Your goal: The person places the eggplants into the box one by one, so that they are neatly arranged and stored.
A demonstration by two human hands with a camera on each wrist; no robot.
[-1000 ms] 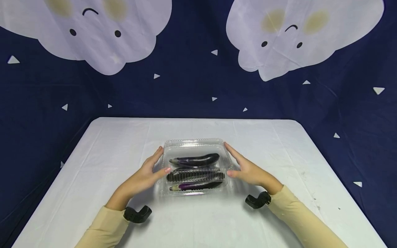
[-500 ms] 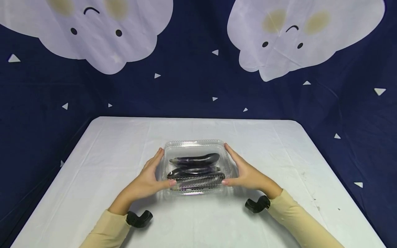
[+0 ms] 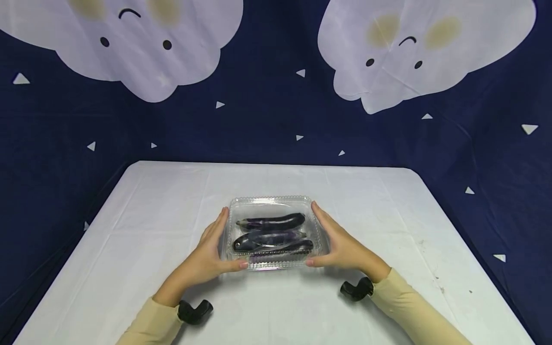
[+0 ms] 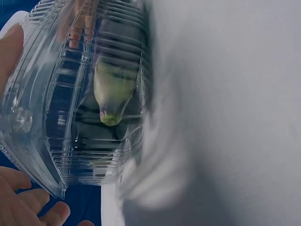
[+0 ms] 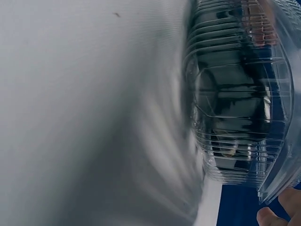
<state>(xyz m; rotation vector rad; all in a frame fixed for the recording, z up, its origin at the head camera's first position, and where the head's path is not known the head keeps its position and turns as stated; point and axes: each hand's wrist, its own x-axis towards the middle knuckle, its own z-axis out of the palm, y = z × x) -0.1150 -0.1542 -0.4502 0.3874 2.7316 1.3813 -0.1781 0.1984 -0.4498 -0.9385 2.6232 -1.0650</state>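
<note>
A clear plastic clamshell box (image 3: 276, 201) stands on the white table with several dark purple eggplants inside; one eggplant (image 3: 272, 222) lies along the far side. Its hinged lid (image 3: 267, 253) slopes over them, the front edge near the front rim. At the box's left side is my left hand (image 3: 206, 251), fingers straight along the side and thumb on the lid's front left. Mirroring it, my right hand (image 3: 345, 244) flanks the right side, thumb at the front right corner. A pale green eggplant stem (image 4: 112, 92) shows through the ridged wall in the left wrist view.
The white-covered table (image 3: 276, 311) spreads around the box. Behind it hangs a dark blue cloth (image 3: 267, 120) with white clouds and triangles. Each wrist wears a black camera, the left wrist camera (image 3: 195, 312) and the right wrist camera (image 3: 357, 289).
The lid's front edge has come down and toward the front rim. Both thumbs have moved with it toward the person, while the fingers keep to the box's sides.
</note>
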